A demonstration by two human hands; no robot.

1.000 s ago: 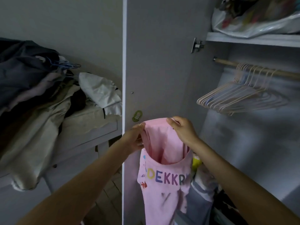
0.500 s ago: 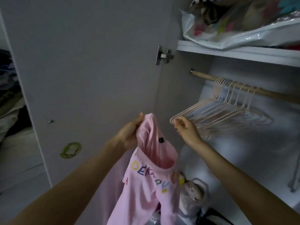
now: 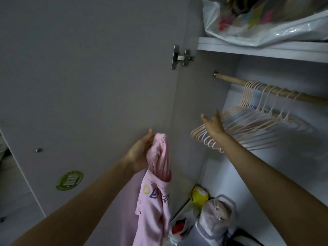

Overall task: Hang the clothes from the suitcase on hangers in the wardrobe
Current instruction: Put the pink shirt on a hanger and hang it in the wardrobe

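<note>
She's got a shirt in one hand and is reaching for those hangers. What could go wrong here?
The hangers hang tightly bunched on the rod, so the right hand might drag several off together. The left hand holds the pink shirt only by its bunched top, so it may slip while she is reaching.

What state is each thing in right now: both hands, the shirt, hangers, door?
Left hand: grips the pink shirt, which hangs bunched, not on a hanger.
Right hand: fingers spread, reaching among the hangers; grip unclear.
Hangers: bare, hooked on the rod.
Wardrobe door: open.
</note>
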